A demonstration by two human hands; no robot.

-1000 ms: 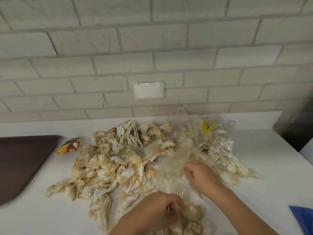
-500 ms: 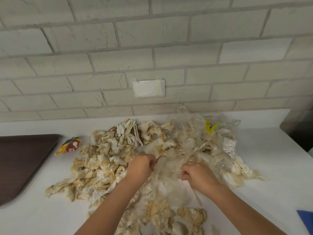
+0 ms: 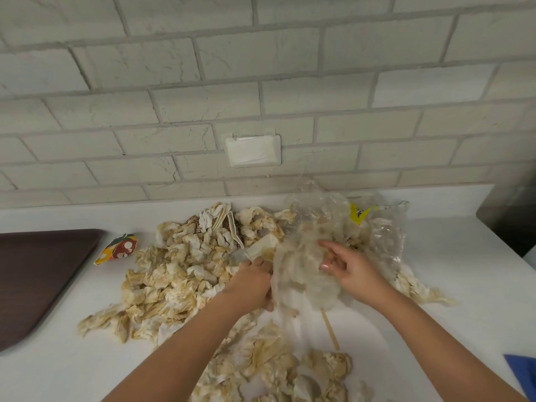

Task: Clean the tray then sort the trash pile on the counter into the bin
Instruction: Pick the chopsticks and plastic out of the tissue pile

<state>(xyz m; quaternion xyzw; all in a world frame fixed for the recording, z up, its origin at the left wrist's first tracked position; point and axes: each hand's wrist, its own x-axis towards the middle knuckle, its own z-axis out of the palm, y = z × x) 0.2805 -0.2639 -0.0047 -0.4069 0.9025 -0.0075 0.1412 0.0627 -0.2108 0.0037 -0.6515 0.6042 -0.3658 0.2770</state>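
The grip of your left hand (image 3: 255,281) pinches the clear plastic film (image 3: 301,274), apparently to peel it off the trash pile (image 3: 185,274) on the bench (image 3: 464,271). Your right hand (image 3: 355,269), fingers loosely spread, steadies the film. The tray (image 3: 43,280) lies left.

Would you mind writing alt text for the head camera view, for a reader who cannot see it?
A person's left hand grips a clear plastic bag while the right hand touches it, above a pile of stained, crumpled napkins on a white counter. A dark tray lies at the far left.
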